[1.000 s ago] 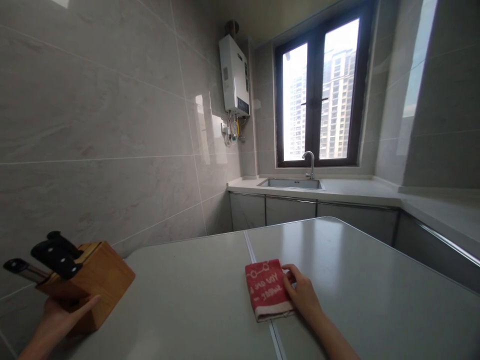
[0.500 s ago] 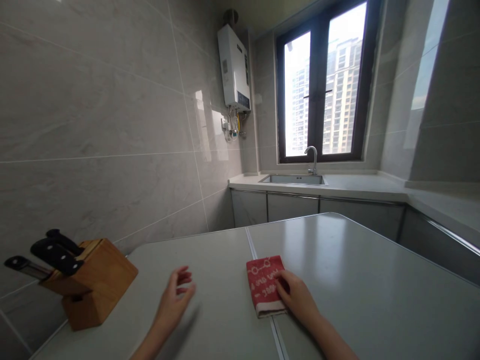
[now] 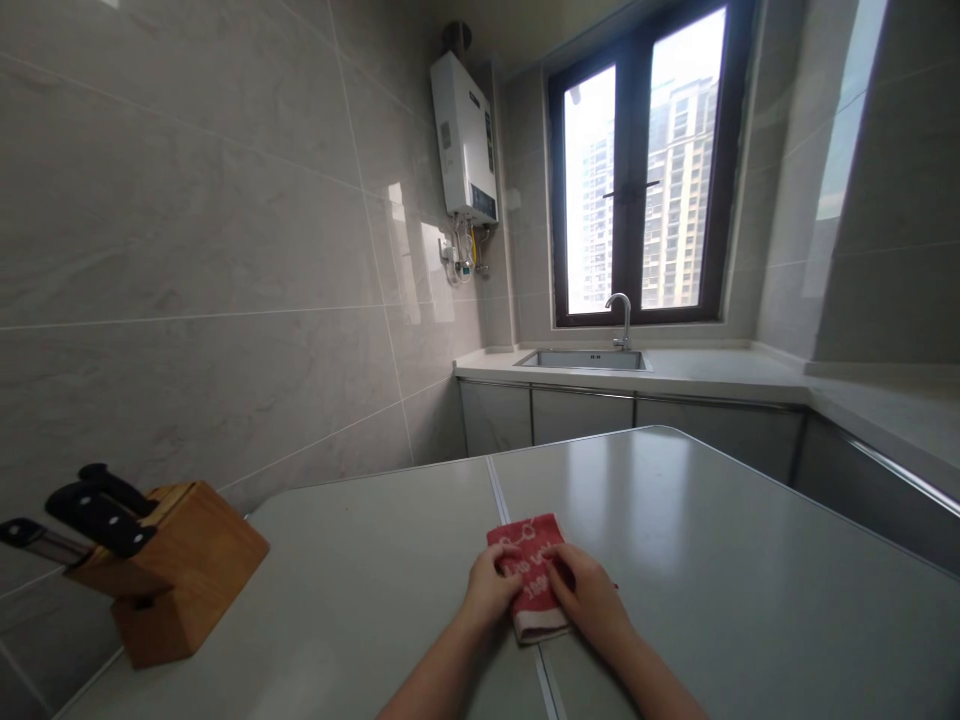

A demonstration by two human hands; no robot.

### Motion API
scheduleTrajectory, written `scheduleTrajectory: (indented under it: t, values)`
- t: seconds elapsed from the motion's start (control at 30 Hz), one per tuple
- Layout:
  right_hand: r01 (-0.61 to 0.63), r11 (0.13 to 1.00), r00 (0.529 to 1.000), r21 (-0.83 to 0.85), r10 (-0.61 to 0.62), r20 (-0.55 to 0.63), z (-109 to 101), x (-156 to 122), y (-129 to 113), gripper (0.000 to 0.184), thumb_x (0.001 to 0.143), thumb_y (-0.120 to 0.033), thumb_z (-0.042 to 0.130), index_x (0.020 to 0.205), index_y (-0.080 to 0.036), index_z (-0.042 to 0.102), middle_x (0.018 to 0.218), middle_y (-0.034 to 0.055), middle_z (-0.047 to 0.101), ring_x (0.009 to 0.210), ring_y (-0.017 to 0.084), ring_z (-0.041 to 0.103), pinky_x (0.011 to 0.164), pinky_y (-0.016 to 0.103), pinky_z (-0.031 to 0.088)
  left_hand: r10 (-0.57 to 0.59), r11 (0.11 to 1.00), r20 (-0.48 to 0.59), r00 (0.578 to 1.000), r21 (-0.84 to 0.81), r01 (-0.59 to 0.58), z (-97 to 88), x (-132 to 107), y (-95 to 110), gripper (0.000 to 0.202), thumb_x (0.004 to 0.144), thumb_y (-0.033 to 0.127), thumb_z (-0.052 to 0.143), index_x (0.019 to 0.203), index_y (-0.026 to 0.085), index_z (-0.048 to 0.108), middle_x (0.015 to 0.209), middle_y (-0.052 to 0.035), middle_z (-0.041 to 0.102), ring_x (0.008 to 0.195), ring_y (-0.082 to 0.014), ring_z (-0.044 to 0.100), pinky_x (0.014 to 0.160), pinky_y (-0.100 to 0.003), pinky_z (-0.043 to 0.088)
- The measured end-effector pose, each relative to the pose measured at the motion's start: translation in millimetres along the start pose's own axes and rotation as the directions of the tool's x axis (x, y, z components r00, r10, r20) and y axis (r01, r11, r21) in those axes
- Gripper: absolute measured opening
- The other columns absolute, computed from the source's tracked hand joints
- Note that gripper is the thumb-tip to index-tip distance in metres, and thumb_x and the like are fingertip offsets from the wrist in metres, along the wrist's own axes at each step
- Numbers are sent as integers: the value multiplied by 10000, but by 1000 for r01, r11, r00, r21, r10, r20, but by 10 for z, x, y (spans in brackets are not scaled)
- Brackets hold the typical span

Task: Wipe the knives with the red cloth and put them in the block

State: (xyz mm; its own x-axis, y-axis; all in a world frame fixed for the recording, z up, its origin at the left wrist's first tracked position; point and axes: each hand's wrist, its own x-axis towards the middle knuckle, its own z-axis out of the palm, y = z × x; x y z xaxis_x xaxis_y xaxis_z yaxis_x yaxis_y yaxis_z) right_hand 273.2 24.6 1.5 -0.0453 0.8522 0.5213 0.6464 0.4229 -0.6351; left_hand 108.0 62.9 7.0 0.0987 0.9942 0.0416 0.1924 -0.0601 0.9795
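A folded red towel (image 3: pixel 531 562) with white lettering and a pale hem lies on the pale grey table top (image 3: pixel 375 560). My left hand (image 3: pixel 491 590) presses on its left side, fingers curled over the edge. My right hand (image 3: pixel 589 600) holds its right side, and the fingers cover part of the cloth. The towel's lower edge sits close to the table's metal seam. A wooden knife block (image 3: pixel 180 570) stands well to the left of both hands.
Several black-handled knives (image 3: pixel 97 515) stand in the block near the tiled wall. Beyond the table is a counter with a steel sink (image 3: pixel 585 360) and a curved faucet (image 3: pixel 621 320), below a window. A white water heater (image 3: pixel 465 140) hangs on the wall.
My left hand has left the knife block, which now stands on the table, and has moved right onto the towel. My right hand stays on the towel.
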Motion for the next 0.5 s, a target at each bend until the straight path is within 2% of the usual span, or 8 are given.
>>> scheduleTrajectory:
  t: [0.07,0.13,0.23,0.3,0.37,0.43,0.5]
  values:
    - [19,1000,999,8,-19,-36,-16,9,15,211,839,-208,425,937,-189,610,906,81,657,850,210,605,791,326,462,43,999,-33,999,14,-42,-31,-47,95,375,541,36,566,898,107,658,844,-82,683,737,-202,637,685,-290,512]
    - [23,1000,996,-2,-23,-88,-40,18,37,213,849,-219,421,956,-175,601,863,79,650,793,200,602,767,325,467,144,989,-117,983,57,-138,-147,-134,226,404,561,38,506,923,116,668,915,-86,690,844,-213,639,794,-311,497]
    - [9,1000,988,-28,-14,-155,-64,23,67,225,867,-241,411,975,-162,591,814,69,635,727,187,591,734,324,469,330,931,-184,926,228,-286,-514,-312,415,373,587,82,471,887,154,680,978,-75,677,989,-234,603,908,-347,446]
    - [7,999,986,-36,-13,-165,-62,18,70,223,872,-248,412,975,-164,591,818,65,634,725,183,591,731,320,469,416,875,-158,895,338,-347,-882,-442,487,354,595,118,472,877,180,676,980,-58,669,999,-237,594,894,-347,455]
    - [12,999,989,-39,-18,-145,-48,9,56,218,872,-254,419,970,-168,594,816,58,636,722,178,594,727,313,471,431,834,-134,892,437,-337,-1329,-574,495,310,614,154,465,846,196,666,945,-44,670,952,-228,606,846,-331,478]
    - [21,999,993,-37,-25,-115,-33,1,30,214,871,-260,425,964,-174,598,812,51,638,724,174,598,724,305,473,405,793,-125,906,541,-279,-1834,-710,441,232,641,189,451,771,200,643,868,-31,668,877,-213,615,787,-302,492]
    - [28,999,995,-33,-31,-92,-24,-5,5,212,870,-263,428,958,-180,602,811,46,641,729,171,601,726,300,473,388,738,-175,905,647,-192,-2365,-862,342,162,667,249,453,687,202,606,769,-18,657,783,-202,617,724,-280,496]
